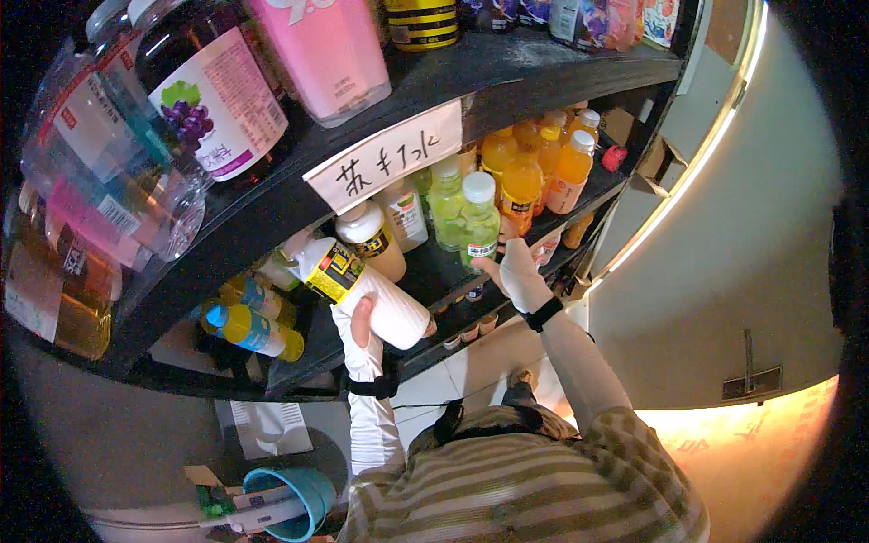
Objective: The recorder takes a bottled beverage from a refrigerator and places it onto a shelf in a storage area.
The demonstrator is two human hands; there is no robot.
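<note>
My left hand [362, 328] is closed around a large white bottle [385, 303] with a yellow and black label. That bottle lies tilted at the shelf's front edge. On the right, my right hand [520, 276] grips the side of a green drink bottle [480, 222] with a white cap, thumb in front; part of its fingers is hidden behind the bottle. Another green bottle [445, 206] touches it on the left. Behind the tilted bottle stand a white bottle with a black and yellow label [376, 242] and a paler white bottle [405, 217].
Orange drink bottles [520, 185] crowd the right of the dark shelf [434, 267]. Yellow bottles with blue labels [256, 332] lie at left. Overhead, a paper sign [385, 158] hangs from the upper shelf's edge. A blue bucket [312, 493] stands on the floor, lower left.
</note>
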